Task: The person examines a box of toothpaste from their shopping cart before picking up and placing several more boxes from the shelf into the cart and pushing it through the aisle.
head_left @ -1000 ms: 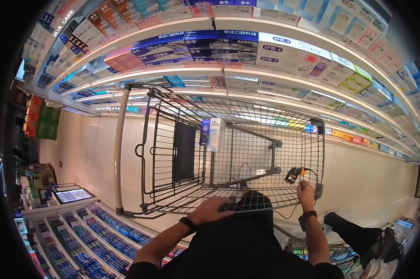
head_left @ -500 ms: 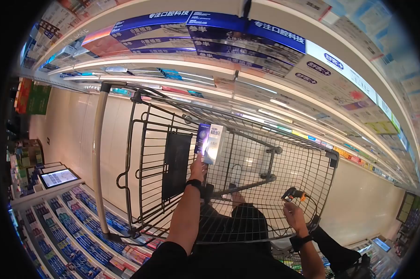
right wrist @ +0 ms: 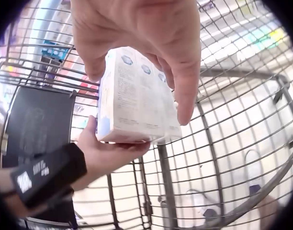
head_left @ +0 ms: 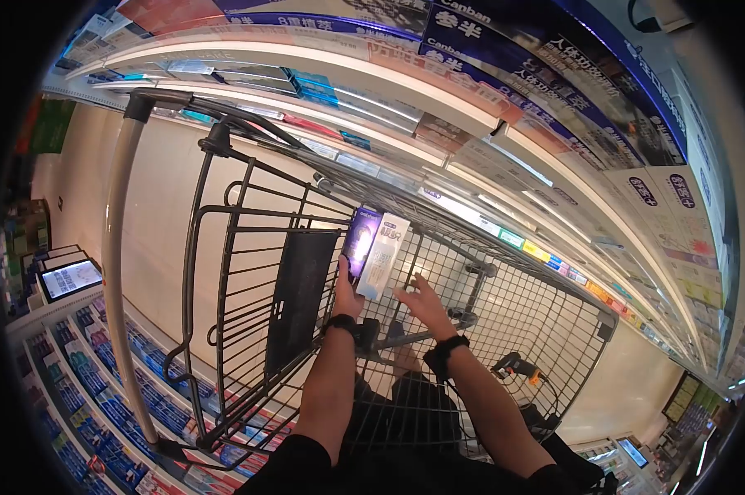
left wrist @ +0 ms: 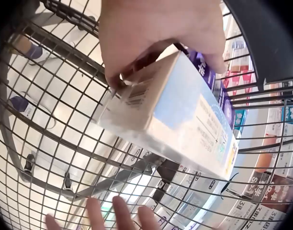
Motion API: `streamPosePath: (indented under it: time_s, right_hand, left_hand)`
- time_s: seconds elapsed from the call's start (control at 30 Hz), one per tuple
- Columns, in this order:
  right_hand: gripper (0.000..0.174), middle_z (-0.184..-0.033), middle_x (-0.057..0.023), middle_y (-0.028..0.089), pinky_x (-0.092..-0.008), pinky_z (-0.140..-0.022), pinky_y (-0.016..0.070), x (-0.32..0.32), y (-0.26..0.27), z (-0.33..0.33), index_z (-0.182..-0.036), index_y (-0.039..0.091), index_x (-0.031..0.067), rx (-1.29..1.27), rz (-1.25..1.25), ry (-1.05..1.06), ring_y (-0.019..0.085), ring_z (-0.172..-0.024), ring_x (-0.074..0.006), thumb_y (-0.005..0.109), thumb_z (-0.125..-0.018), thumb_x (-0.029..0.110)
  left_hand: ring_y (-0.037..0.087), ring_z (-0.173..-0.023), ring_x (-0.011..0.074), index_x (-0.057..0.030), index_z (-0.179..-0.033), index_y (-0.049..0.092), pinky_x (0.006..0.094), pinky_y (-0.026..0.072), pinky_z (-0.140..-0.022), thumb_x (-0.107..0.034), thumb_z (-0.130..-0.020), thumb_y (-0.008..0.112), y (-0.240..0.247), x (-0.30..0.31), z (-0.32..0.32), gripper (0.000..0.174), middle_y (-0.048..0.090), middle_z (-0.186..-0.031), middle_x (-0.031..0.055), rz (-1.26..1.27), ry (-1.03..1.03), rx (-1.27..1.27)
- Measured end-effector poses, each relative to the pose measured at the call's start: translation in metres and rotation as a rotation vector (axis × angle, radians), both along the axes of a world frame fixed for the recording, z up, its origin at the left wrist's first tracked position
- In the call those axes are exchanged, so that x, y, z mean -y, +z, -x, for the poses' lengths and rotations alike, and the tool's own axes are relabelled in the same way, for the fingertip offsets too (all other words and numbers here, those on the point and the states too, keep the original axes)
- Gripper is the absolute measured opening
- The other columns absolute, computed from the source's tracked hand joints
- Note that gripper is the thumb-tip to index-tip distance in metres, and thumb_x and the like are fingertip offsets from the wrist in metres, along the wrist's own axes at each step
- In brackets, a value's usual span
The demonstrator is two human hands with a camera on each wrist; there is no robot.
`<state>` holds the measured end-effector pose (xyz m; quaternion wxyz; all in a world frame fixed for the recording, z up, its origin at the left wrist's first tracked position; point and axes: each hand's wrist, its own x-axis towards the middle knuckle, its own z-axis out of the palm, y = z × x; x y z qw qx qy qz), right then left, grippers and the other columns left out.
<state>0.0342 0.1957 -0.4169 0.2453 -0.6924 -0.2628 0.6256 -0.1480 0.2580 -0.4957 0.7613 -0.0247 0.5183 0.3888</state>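
A white carton [head_left: 385, 257] and a purple carton [head_left: 362, 234] stand side by side, tilted, within the wire shopping cart [head_left: 192, 272]. My left hand [head_left: 347, 295] grips the lower end of the pair, thumb on the purple side in the left wrist view. Seen from the right wrist, the white carton [right wrist: 137, 96] shows several repeated printed panels and a clear wrap at its edge. My right hand [head_left: 428, 308], fingers spread and bent, hovers just right of the white carton and holds nothing.
A black and orange handheld device [head_left: 517, 366] with a cord sits at the cart's far right end. The black seat panel [head_left: 298, 289] is left of the cartons. Stocked shelves [head_left: 323, 51] run along the cart's far side; more goods [head_left: 100, 396] and a screen [head_left: 71, 277] are at left.
My left hand went from the cart's near rim to the cartons and took hold of them. My right hand left the black and orange device and moved left toward the cartons. The view turned.
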Motion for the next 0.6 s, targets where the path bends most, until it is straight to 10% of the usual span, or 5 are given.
streamPosePath:
  time_s: [0.1, 0.4, 0.6]
  right_hand:
    - [0.11, -0.13, -0.0346, 0.047, -0.0385, -0.098, 0.0425, -0.045, 0.003, 0.015, -0.142, 0.021, -0.0119, -0.068, 0.168, -0.104, 0.053, -0.119, -0.0343, 0.073, -0.073, 0.056]
    - [0.113, -0.11, -0.0187, 0.062, -0.0241, -0.05, 0.0459, -0.053, -0.039, 0.027, -0.144, 0.018, -0.0072, -0.127, -0.039, -0.161, 0.063, -0.076, -0.018, 0.08, -0.067, 0.049]
    - [0.114, -0.11, -0.0161, 0.062, -0.0241, -0.052, 0.0457, -0.051, -0.044, 0.027, -0.147, 0.017, -0.0003, -0.167, -0.018, -0.188, 0.062, -0.076, -0.0159, 0.081, -0.066, 0.048]
  left_hand:
    - [0.052, -0.117, 0.0258, -0.0065, -0.133, 0.046, 0.041, 0.0401, -0.101, -0.061, -0.092, 0.045, 0.009, -0.003, 0.001, 0.068, 0.054, -0.129, 0.0109, 0.021, -0.005, 0.055]
    - [0.049, -0.12, 0.0296, -0.0029, -0.134, 0.042, 0.0438, 0.0352, -0.105, -0.063, -0.092, 0.042, 0.011, 0.003, -0.004, 0.073, 0.052, -0.131, 0.0138, -0.029, 0.132, 0.168]
    - [0.048, -0.121, 0.0304, -0.0034, -0.134, 0.04, 0.0449, 0.0336, -0.106, -0.05, -0.095, 0.041, -0.004, 0.008, 0.005, 0.061, 0.051, -0.13, 0.0145, 0.041, 0.22, 0.201]
